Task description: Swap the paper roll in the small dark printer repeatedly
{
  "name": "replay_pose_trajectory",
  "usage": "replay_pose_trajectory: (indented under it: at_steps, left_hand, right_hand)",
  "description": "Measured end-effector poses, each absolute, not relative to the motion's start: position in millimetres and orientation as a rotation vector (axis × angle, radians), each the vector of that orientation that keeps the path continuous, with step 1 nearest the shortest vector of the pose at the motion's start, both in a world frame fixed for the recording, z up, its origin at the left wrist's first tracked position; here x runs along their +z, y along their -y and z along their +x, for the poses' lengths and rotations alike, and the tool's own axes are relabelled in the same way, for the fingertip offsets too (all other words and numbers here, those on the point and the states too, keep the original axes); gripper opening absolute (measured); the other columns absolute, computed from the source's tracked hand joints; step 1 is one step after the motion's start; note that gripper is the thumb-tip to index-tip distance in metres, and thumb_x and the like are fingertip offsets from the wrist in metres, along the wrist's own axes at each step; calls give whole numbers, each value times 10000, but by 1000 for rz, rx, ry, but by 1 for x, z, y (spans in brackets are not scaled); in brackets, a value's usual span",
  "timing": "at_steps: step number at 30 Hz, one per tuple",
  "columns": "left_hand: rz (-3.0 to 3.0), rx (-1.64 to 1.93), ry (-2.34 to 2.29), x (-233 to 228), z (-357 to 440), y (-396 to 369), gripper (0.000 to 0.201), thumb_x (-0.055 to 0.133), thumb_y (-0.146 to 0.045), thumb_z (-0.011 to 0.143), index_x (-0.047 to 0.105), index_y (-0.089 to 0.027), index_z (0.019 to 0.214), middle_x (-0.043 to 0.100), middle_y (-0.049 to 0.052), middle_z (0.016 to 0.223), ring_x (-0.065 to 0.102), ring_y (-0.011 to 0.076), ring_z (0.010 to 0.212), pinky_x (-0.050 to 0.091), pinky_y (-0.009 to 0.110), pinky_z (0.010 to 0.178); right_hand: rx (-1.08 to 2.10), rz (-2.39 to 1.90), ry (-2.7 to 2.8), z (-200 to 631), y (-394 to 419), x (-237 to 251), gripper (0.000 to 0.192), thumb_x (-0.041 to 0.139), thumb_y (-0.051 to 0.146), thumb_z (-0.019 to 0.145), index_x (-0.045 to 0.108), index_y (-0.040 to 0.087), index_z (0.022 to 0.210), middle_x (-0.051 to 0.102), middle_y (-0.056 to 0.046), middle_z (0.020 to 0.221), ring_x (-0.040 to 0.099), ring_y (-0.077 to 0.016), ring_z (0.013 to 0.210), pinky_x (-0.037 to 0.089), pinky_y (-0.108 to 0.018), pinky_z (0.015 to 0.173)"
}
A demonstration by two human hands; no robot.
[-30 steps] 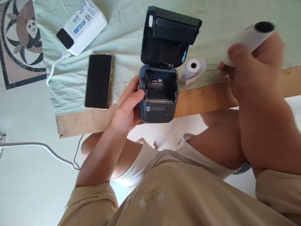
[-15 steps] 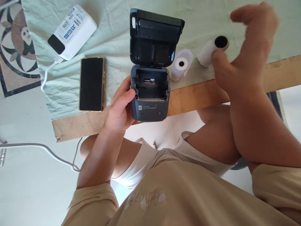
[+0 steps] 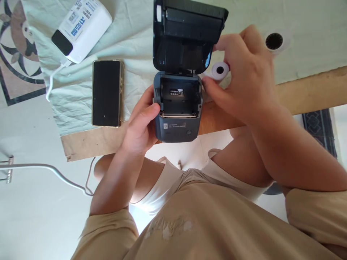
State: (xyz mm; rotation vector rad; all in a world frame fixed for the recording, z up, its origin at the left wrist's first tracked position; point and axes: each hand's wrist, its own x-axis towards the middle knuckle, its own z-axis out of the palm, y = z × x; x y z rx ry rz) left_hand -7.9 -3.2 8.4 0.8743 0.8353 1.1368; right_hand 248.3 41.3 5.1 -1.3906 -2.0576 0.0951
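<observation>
At the far left of the cloth-covered counter [image 3: 138,43] lies a white boxy device [image 3: 88,29] with a dark end and a label, a white cable [image 3: 50,83] plugged into it; next comes a phone [image 3: 106,93], face up with its screen dark. Neither stands in the way. Further right, the left hand [image 3: 143,122] has its grip closed around the left side of a dark label printer [image 3: 177,104], its thumb resting by the rim, while the lid [image 3: 187,39] stands raised and the paper bay shows bare. The step in hand seems to be steadying this printer while reaching for paper. Just right of the printer, a small white roll [image 3: 220,70] sits end-up between the thumb and fingers of the right hand [image 3: 246,76]; that grip is curved about it, but whether it has tightened cannot be told. The move calls for pinching the roll without knocking the nearby lid, whose right edge is the main obstacle to the fingers. Beyond the right hand, a larger roll [image 3: 283,41] with a dark core stands well apart from the printer, partly hidden behind the knuckles.
</observation>
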Motion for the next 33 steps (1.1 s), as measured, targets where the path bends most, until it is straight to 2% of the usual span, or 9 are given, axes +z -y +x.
replay_pose_trajectory:
  at_steps: [5, 9, 12, 14, 16, 19, 23, 28, 33]
  left_hand:
    - [884, 1178, -776, 4, -8, 1, 374, 795, -547, 1014, 847, -228, 1202, 880, 67, 1094, 733, 382, 1532, 728, 467, 1091]
    - [835, 1130, -825, 10, -6, 2, 439, 843, -589, 981, 794, -218, 1211, 863, 77, 1194, 749, 409, 1511, 745, 460, 1047]
    - [824, 1090, -827, 12, -7, 2, 503, 874, -611, 954, 739, -216, 1236, 850, 91, 1251, 741, 437, 1515, 738, 474, 1055]
    - [821, 1086, -833, 9, -8, 1, 504, 865, -606, 959, 742, -214, 1252, 852, 90, 1228, 748, 429, 1504, 734, 471, 1058]
    - [839, 1123, -816, 6, -9, 0, 465, 850, -584, 961, 778, -213, 1232, 859, 79, 1140, 775, 403, 1461, 740, 439, 1011]
    - [855, 1160, -787, 4, -9, 0, 379, 829, -540, 990, 829, -212, 1182, 852, 56, 1007, 807, 353, 1396, 732, 358, 879]
    - [815, 1158, -807, 9, -7, 1, 322, 825, -503, 1030, 851, -208, 1158, 836, 28, 964, 827, 292, 1361, 664, 249, 702]
    - [846, 1117, -841, 14, -6, 3, 347, 811, -541, 1016, 814, -236, 1183, 855, 34, 1067, 810, 336, 1406, 748, 378, 921]
    - [857, 1123, -887, 11, -8, 3, 395, 813, -587, 989, 775, -234, 1160, 848, 54, 1093, 791, 349, 1427, 730, 365, 936]
  right_hand:
    - [446, -1336, 1919, 251, -38, -11, 536, 913, 290, 961, 641, 387, 1413, 691, -51, 1203, 701, -249, 1004, 613, -408, 901]
    - [728, -1175, 1651, 260, -39, -7, 841, 958, 150, 765, 609, 400, 1488, 685, 48, 1026, 688, -125, 792, 543, -266, 635]
    - [1171, -1072, 1347, 269, -45, 0, 646, 843, 148, 720, 721, 356, 1320, 708, 64, 922, 714, -126, 733, 555, -249, 544]
    - [1469, -1074, 1177, 271, -47, 6, 469, 837, 210, 749, 771, 338, 1195, 781, 48, 993, 754, -144, 764, 600, -261, 530]
    - [1616, -1073, 1092, 270, -47, 11, 437, 907, 240, 740, 787, 338, 1149, 817, 47, 1081, 784, -147, 824, 620, -241, 539]
    - [1633, -1044, 1089, 267, -45, 13, 552, 1006, 187, 679, 784, 365, 1153, 807, 68, 1080, 781, -123, 846, 639, -205, 582]
    - [1672, -1061, 1061, 278, -48, 1, 706, 1088, 225, 672, 763, 442, 1260, 790, 69, 1064, 790, -150, 894, 740, -293, 734]
    - [1752, -1051, 910, 286, -52, -9, 557, 1074, 285, 695, 815, 385, 1179, 798, 5, 1154, 832, -236, 996, 770, -366, 712]
    - [1701, -1017, 968, 272, -43, 7, 519, 1078, 267, 732, 846, 390, 1179, 769, -5, 1170, 830, -260, 1145, 794, -356, 782]
